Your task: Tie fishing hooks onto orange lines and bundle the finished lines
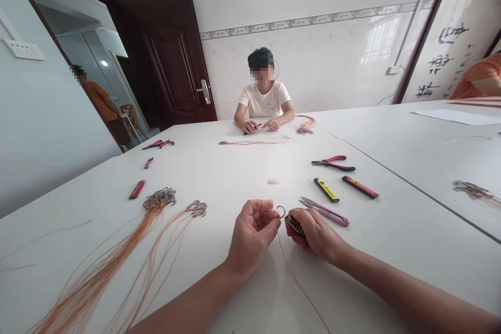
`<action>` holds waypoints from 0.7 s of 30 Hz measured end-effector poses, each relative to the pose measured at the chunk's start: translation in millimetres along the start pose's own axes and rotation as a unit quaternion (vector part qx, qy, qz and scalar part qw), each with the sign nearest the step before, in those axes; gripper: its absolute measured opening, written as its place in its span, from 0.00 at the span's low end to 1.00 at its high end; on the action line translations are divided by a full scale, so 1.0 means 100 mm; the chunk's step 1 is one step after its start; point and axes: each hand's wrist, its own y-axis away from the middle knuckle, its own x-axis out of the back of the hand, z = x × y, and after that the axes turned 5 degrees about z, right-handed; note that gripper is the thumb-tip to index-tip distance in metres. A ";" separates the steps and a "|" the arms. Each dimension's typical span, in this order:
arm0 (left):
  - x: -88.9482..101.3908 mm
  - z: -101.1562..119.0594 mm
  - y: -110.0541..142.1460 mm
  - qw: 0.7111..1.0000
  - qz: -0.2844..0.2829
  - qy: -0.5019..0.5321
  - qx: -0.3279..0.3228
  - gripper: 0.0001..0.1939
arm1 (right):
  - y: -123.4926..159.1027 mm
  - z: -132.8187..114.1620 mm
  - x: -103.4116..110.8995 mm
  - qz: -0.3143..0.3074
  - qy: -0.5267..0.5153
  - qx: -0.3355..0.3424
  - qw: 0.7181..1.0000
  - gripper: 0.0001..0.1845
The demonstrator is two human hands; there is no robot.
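Note:
Between thumb and fingers, my left hand (254, 232) pinches a dark fish hook (281, 211), its bend sticking up and to the right. An orange line (296, 280) hangs from that hook and trails down across the table. My right hand (316, 233) is closed around a dark lighter with a yellowish pattern (295, 225), its top end close to the hook. I cannot see a flame. Just beyond my right hand lie thread snips (326, 211) with pink handles. Left of my hands are a large bundle of hooks (159, 199) and a smaller bundle (198, 209), both with orange lines.
A yellow lighter (326, 189), a red lighter (360, 187) and pliers (334, 162) lie right of centre. Another red lighter (137, 189) and more pliers (158, 144) are on the left. Across the white table (235, 172) sits a person (266, 96). More hooks (472, 188) lie far right.

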 end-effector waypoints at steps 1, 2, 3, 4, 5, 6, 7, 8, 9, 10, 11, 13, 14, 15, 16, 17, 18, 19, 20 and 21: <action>0.00 0.00 0.00 1.000 0.000 0.000 0.000 0.13 | 0.00 0.00 0.00 0.001 -0.001 0.000 1.000 0.19; 0.00 0.00 0.00 1.000 -0.001 0.000 0.000 0.13 | 0.00 0.00 0.00 0.002 -0.001 0.001 1.000 0.19; 0.00 0.00 0.00 1.000 -0.001 -0.001 0.000 0.12 | -0.01 0.00 0.00 0.002 -0.001 0.001 1.000 0.19; 0.00 0.00 0.00 1.000 -0.002 -0.002 -0.002 0.12 | -0.01 0.00 0.00 0.002 -0.001 0.000 1.000 0.19; 0.00 0.00 0.00 1.000 -0.003 -0.004 -0.003 0.12 | -0.01 0.00 0.00 0.002 -0.001 0.000 1.000 0.18; 0.00 0.00 0.00 1.000 -0.003 -0.006 -0.005 0.12 | -0.01 0.00 0.00 0.002 -0.002 -0.002 1.000 0.18; 0.00 0.00 0.00 1.000 -0.004 -0.008 -0.008 0.12 | -0.01 0.01 0.00 0.001 -0.002 -0.003 1.000 0.18; 0.00 0.00 0.00 1.000 -0.005 -0.010 -0.010 0.12 | -0.01 0.01 0.00 0.001 -0.003 -0.005 1.000 0.18; 0.00 0.00 0.00 1.000 -0.006 -0.011 -0.010 0.12 | -0.01 0.01 0.00 0.000 -0.003 -0.006 1.000 0.18; 0.00 0.00 0.00 1.000 -0.006 -0.011 -0.009 0.12 | -0.01 0.01 0.00 -0.001 -0.004 -0.008 1.000 0.18; 0.00 0.00 0.00 1.000 -0.007 -0.012 -0.008 0.12 | -0.01 0.02 0.00 0.000 -0.005 -0.010 1.000 0.18; 0.00 0.00 -0.01 1.000 -0.008 -0.012 -0.008 0.12 | 0.00 0.02 -0.01 0.003 -0.006 -0.016 1.000 0.18; 0.00 0.00 -0.01 1.000 -0.008 -0.012 -0.009 0.12 | -0.01 0.02 -0.01 0.006 -0.006 -0.019 1.000 0.18; 0.00 -0.01 -0.01 1.000 -0.008 -0.012 -0.010 0.12 | -0.01 0.02 -0.01 0.008 -0.006 -0.023 1.000 0.18; 0.00 -0.01 -0.02 1.000 -0.007 -0.012 -0.011 0.12 | -0.01 0.01 -0.01 0.009 -0.006 -0.026 1.000 0.19; 0.00 -0.01 -0.02 1.000 -0.005 -0.012 -0.012 0.12 | -0.01 0.01 -0.01 0.012 -0.006 -0.029 1.000 0.19; 0.01 -0.01 -0.03 1.000 -0.004 -0.011 -0.013 0.12 | 0.00 0.01 -0.01 0.013 -0.007 -0.032 0.999 0.19; 0.01 -0.01 -0.03 1.000 -0.002 -0.011 -0.014 0.12 | 0.00 0.00 -0.01 0.015 -0.009 -0.036 0.999 0.20; 0.01 -0.01 -0.03 1.000 -0.001 -0.012 -0.014 0.12 | 0.00 0.00 0.00 0.018 -0.007 -0.041 0.999 0.21; 0.01 -0.01 -0.03 1.000 -0.001 -0.013 -0.014 0.12 | 0.00 0.00 0.00 0.027 0.002 -0.042 0.999 0.22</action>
